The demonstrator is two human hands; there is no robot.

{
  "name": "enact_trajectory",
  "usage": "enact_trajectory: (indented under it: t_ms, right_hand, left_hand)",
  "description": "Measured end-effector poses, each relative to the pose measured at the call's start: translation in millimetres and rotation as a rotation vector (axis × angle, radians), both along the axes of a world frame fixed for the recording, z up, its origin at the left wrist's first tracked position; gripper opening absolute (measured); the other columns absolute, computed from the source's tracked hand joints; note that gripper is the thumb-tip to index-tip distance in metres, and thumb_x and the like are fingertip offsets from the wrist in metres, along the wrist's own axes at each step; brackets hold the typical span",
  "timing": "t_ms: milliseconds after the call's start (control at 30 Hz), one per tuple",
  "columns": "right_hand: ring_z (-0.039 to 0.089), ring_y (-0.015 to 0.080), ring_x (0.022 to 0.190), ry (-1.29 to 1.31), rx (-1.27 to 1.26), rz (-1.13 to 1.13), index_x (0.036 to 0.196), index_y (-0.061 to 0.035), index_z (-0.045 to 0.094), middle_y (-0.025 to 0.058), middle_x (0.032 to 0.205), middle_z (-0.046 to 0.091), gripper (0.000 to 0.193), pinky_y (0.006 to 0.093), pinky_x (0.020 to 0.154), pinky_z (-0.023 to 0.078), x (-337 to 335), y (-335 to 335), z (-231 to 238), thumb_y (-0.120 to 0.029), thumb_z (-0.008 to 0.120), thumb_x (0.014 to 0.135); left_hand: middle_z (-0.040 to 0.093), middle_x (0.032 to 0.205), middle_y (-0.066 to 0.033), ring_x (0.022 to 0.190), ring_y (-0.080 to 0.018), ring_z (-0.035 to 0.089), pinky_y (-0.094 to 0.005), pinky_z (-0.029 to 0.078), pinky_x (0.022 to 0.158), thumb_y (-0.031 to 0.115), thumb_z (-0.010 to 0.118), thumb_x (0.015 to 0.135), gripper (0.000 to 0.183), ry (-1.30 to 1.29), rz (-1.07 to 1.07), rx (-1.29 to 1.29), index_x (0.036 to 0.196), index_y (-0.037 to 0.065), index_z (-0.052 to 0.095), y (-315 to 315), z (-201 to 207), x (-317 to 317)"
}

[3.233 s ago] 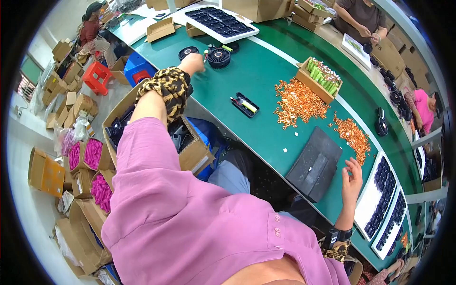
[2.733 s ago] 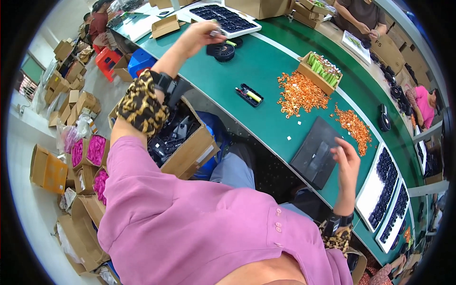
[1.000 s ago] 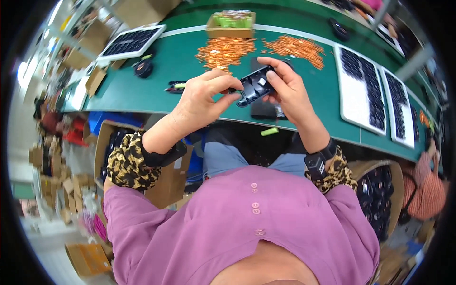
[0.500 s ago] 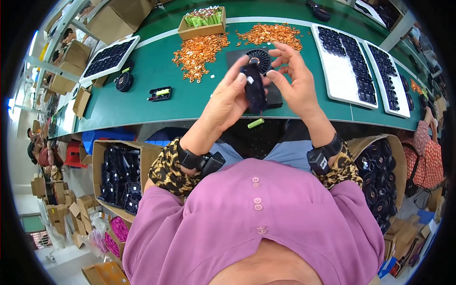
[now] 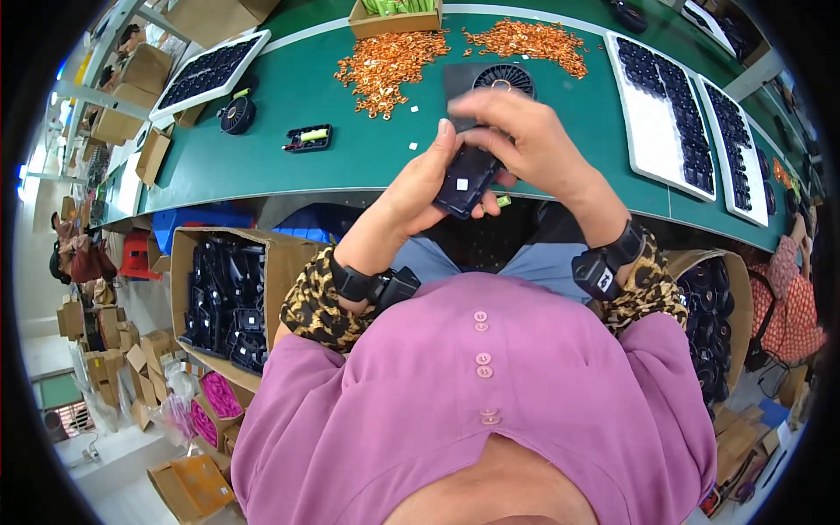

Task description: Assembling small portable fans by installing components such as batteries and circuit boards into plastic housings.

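Note:
A dark plastic case (image 5: 477,171) with a small white square pad (image 5: 462,185) on its face is held tilted above the table's near edge. My left hand (image 5: 418,184) is closed around its left side, thumb along the upper edge. Over the upper end bends my right hand (image 5: 542,136), its fingers closed against the case; motion blurs the fingertips, and whatever lies under them is hidden. Just beyond my hands, a round black fan (image 5: 505,79) rests on a dark flat block (image 5: 459,79). A green battery cell (image 5: 501,202) shows partly behind the case, near the table edge.
On the green table (image 5: 367,166) lie an open black case with a green cell (image 5: 311,137), copper-coloured ring piles (image 5: 385,74), another fan (image 5: 237,115) and white trays of black parts (image 5: 652,131). Cardboard boxes of black parts (image 5: 223,297) flank me. Another person (image 5: 787,306) is at far right.
The case has tilted and come lower and nearer, its white pad now facing up. My right hand, formerly spread beside it, has closed over its upper end. The view has shifted slightly.

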State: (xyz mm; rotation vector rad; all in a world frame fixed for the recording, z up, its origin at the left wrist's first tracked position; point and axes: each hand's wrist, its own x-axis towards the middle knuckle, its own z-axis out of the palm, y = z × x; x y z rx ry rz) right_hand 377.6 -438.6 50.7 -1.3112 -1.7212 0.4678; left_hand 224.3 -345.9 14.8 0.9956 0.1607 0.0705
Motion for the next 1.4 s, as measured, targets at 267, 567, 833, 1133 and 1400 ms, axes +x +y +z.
enact_trajectory:
  t_ms: [267, 567, 833, 1133, 1400]
  right_hand:
    - [0.059, 0.0252, 0.073, -0.190, 0.440, -0.284, 0.083, -0.0027, 0.057, 0.0088, 0.074, 0.060, 0.018, 0.0334, 0.066, 0.049, -33, 2, -26, 0.001, 0.068, 0.069]
    - [0.059, 0.0266, 0.075, -0.338, 0.567, -0.322, 0.082, -0.0030, 0.056, 0.0089, 0.075, 0.060, 0.017, 0.0338, 0.072, 0.049, -28, 8, -30, 0.001, 0.066, 0.069]
    - [0.053, 0.0265, 0.072, -0.412, 0.572, -0.219, 0.082, -0.0037, 0.048, 0.0088, 0.074, 0.052, 0.018, 0.0344, 0.070, 0.048, -19, 10, -25, 0.003, 0.058, 0.069]
    - [0.051, 0.0286, 0.070, -0.159, 0.500, -0.280, 0.084, -0.0032, 0.047, 0.0090, 0.075, 0.051, 0.017, 0.0362, 0.065, 0.046, -13, 8, -35, 0.003, 0.059, 0.073]
    - [0.053, 0.0281, 0.070, -0.307, 0.551, -0.189, 0.085, -0.0040, 0.045, 0.0074, 0.076, 0.052, 0.025, 0.0349, 0.068, 0.049, -12, 5, -30, 0.008, 0.060, 0.070]
  left_hand:
    - [0.056, 0.101, -0.0093, 0.095, -0.0173, 0.055, -0.0339, 0.045, 0.087, 0.044, 0.028, 0.097, 0.047, -0.278, 0.456, -0.271, 0.136, 0.017, 0.029, -3, -1, 7]
    - [0.055, 0.101, -0.0067, 0.094, -0.0164, 0.055, -0.0339, 0.044, 0.089, 0.044, 0.033, 0.097, 0.049, -0.286, 0.503, -0.283, 0.139, 0.022, 0.025, -11, 3, 14]
    - [0.053, 0.115, -0.0025, 0.107, -0.0161, 0.051, -0.0392, 0.040, 0.094, 0.048, 0.031, 0.096, 0.048, -0.243, 0.504, -0.191, 0.140, 0.028, 0.028, -13, 5, 22]
    - [0.051, 0.117, -0.0039, 0.107, -0.0169, 0.051, -0.0381, 0.041, 0.094, 0.045, 0.032, 0.096, 0.048, -0.259, 0.474, -0.167, 0.140, 0.025, 0.027, -9, -4, 24]
    - [0.049, 0.122, -0.0048, 0.110, -0.0171, 0.049, -0.0374, 0.040, 0.095, 0.043, 0.033, 0.097, 0.048, -0.237, 0.476, -0.196, 0.140, 0.024, 0.027, -16, 5, 27]
